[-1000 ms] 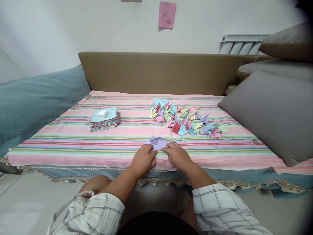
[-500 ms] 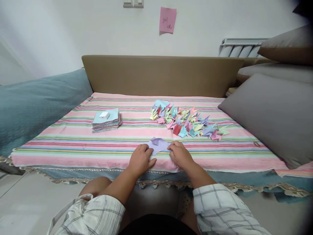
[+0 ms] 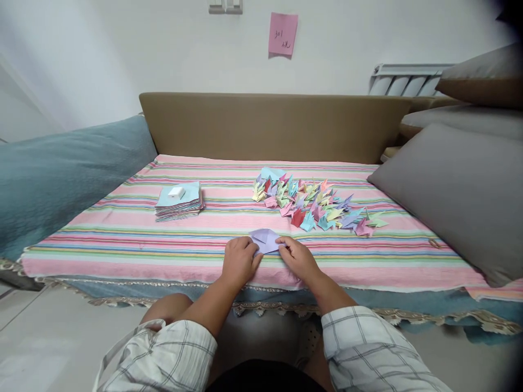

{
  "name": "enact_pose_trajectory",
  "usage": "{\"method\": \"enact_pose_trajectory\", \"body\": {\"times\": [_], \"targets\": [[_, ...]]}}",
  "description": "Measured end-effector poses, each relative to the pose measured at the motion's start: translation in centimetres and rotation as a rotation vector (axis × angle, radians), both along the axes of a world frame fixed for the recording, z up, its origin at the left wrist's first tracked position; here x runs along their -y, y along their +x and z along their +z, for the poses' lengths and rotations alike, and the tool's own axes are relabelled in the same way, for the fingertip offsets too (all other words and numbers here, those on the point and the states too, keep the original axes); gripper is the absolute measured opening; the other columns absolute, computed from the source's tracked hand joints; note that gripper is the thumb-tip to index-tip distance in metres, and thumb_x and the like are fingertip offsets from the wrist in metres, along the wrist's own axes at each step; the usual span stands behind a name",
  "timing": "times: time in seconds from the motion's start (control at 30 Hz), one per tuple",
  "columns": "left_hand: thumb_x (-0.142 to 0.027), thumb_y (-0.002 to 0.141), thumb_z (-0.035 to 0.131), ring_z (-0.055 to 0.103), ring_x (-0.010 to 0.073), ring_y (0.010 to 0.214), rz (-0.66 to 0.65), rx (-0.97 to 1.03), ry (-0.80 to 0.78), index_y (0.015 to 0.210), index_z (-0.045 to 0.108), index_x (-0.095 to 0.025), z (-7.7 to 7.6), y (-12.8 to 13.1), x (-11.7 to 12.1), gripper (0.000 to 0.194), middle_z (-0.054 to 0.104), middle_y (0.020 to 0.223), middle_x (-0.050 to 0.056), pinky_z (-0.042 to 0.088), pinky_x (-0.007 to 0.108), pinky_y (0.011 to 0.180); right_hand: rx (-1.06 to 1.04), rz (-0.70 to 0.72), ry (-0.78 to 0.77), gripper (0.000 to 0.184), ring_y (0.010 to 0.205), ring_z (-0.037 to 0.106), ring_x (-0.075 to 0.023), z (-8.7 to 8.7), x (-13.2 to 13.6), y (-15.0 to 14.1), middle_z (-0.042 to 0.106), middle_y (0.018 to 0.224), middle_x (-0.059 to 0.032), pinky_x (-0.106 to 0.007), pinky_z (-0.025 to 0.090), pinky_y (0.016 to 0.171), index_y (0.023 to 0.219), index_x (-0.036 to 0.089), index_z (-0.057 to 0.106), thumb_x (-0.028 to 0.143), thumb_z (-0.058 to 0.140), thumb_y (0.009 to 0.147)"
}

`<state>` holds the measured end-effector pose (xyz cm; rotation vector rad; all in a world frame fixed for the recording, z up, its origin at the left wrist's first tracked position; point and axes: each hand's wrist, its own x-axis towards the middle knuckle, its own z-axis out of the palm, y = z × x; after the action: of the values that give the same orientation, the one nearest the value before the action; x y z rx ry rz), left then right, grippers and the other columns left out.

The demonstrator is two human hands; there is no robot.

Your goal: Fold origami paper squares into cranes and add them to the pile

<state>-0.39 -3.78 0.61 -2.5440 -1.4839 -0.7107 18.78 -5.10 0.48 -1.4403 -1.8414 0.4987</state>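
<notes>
A partly folded sheet of purple origami paper lies near the front of the striped cloth, between my two hands. My left hand grips its left edge, the thumb and fingers closed together there. On the opposite side, my right hand pinches the right corner between thumb and fingertips. Creases and a raised flap show on the paper's upper part. Beyond it sits a heap of folded paper cranes in many colours, with a light blue piece of paper at its back.
At the left, a stack of coloured paper carries a small white block. Grey cushions are piled at the right, a small brown object near them. The striped cloth covers a sofa seat before a brown backrest.
My right hand has moved from the paper's near edge out to its right corner. My left hand has shifted slightly along the left side. The paper is turned a little and its flap sits differently.
</notes>
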Motion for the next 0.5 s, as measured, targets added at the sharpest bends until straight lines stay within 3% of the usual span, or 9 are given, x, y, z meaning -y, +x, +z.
{"method": "enact_pose_trajectory", "body": {"times": [0.17, 0.27, 0.4, 0.5], "targets": [[-0.019, 0.083, 0.047, 0.052, 0.0204, 0.087, -0.100, 0.014, -0.006, 0.099, 0.063, -0.021, -0.23, 0.61, 0.06, 0.022, 0.061, 0.095, 0.006, 0.042, 0.034, 0.077, -0.014, 0.022, 0.003, 0.025, 0.088, 0.061, -0.0182, 0.06, 0.14, -0.18, 0.066, 0.100, -0.0042, -0.030, 0.045, 0.078, 0.102, 0.022, 0.060, 0.028, 0.043, 0.084], [-0.022, 0.084, 0.047, 0.052, 0.0201, 0.087, -0.154, 0.000, 0.004, 0.110, 0.058, -0.019, -0.45, 0.85, 0.07, 0.029, 0.061, 0.098, 0.008, 0.043, 0.034, 0.078, -0.053, 0.123, 0.045, 0.026, 0.095, 0.059, -0.0180, 0.06, 0.36, -0.44, 0.066, 0.101, -0.0044, -0.030, 0.044, 0.084, 0.099, 0.021, 0.061, 0.027, 0.040, 0.086], [-0.023, 0.085, 0.047, 0.052, 0.0197, 0.082, -0.104, -0.057, -0.015, 0.102, 0.063, -0.022, -0.37, 0.72, -0.23, 0.024, 0.062, 0.090, 0.006, 0.043, 0.032, 0.072, -0.132, 0.275, 0.055, 0.029, 0.092, 0.060, -0.0170, 0.08, 0.70, -0.71, 0.067, 0.096, -0.0045, -0.030, 0.044, 0.084, 0.105, 0.020, 0.059, 0.028, 0.036, 0.089], [-0.020, 0.085, 0.047, 0.052, 0.0189, 0.081, -0.107, -0.058, -0.036, 0.098, 0.066, -0.024, -0.27, 0.32, -0.69, 0.023, 0.063, 0.088, 0.004, 0.043, 0.031, 0.071, -0.194, 0.174, 0.074, 0.030, 0.086, 0.061, -0.0171, -0.14, 0.36, -0.50, 0.066, 0.091, -0.0050, -0.029, 0.046, 0.079, 0.108, 0.019, 0.057, 0.029, 0.037, 0.089]]}}
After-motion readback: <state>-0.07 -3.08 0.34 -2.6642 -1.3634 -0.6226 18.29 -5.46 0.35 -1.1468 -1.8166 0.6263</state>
